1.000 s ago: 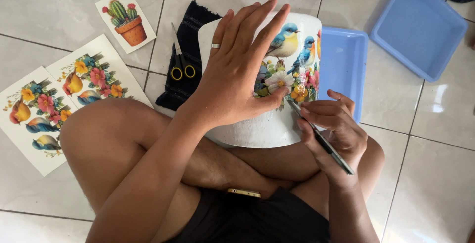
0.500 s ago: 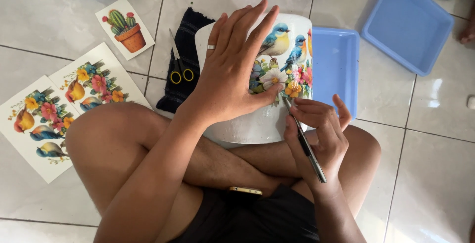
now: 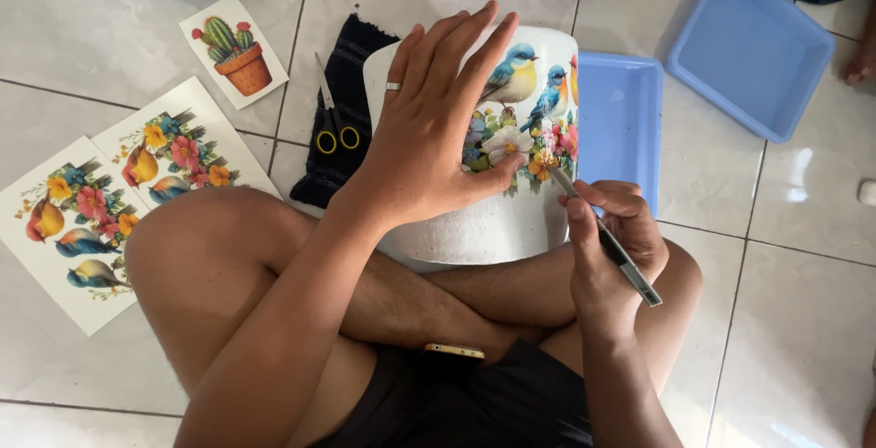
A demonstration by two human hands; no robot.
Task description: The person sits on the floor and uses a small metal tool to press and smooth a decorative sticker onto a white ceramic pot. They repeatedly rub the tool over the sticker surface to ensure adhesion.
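A white round pot (image 3: pixel 493 220) lies on its side against my crossed legs, with a colourful picture of birds and flowers (image 3: pixel 525 110) stuck on its wall. My left hand (image 3: pixel 433 129), a ring on one finger, lies flat on the pot with fingers spread, next to the picture. My right hand (image 3: pixel 611 247) grips a thin brush (image 3: pixel 598 229) whose tip touches the flower part of the picture.
Black cloth (image 3: pixel 342 119) with yellow-handled scissors (image 3: pixel 333 124) lies left of the pot. Printed sheets of birds and flowers (image 3: pixel 68 229) (image 3: pixel 173 151) and a cactus (image 3: pixel 233 51) lie on the tiled floor at left. Two blue trays (image 3: pixel 620 119) (image 3: pixel 757 46) sit at right.
My right hand has risen and brought the brush tip up onto the picture. The left hand has stayed flat on the pot.
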